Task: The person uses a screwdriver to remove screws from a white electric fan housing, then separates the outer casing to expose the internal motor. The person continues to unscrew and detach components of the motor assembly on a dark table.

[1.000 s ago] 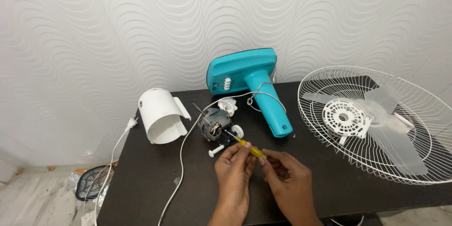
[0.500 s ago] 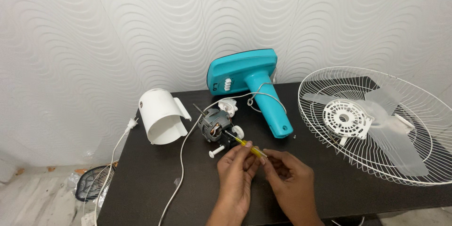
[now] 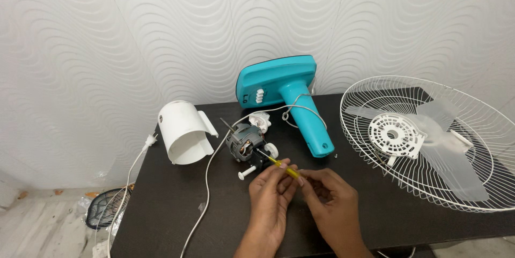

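Note:
A small grey fan motor (image 3: 244, 141) with a bare shaft lies on the dark table (image 3: 161, 204). A yellow-handled screwdriver (image 3: 280, 165) points its black tip into the motor's right side. My left hand (image 3: 271, 193) pinches the screwdriver's shaft near the handle. My right hand (image 3: 330, 199) grips the handle's rear end. A white plastic bolt (image 3: 246, 172) lies just left of my left hand, and a white knob (image 3: 271, 149) sits beside the motor.
A white motor cover (image 3: 183, 132) lies left of the motor. The teal fan base and stem (image 3: 292, 99) lean against the wall behind. A white wire grille (image 3: 429, 140) holding clear blades fills the right. A white power cord (image 3: 206, 188) trails off the table's front.
My right hand's fingers have shifted slightly on the screwdriver handle. The motor and the other parts have not moved.

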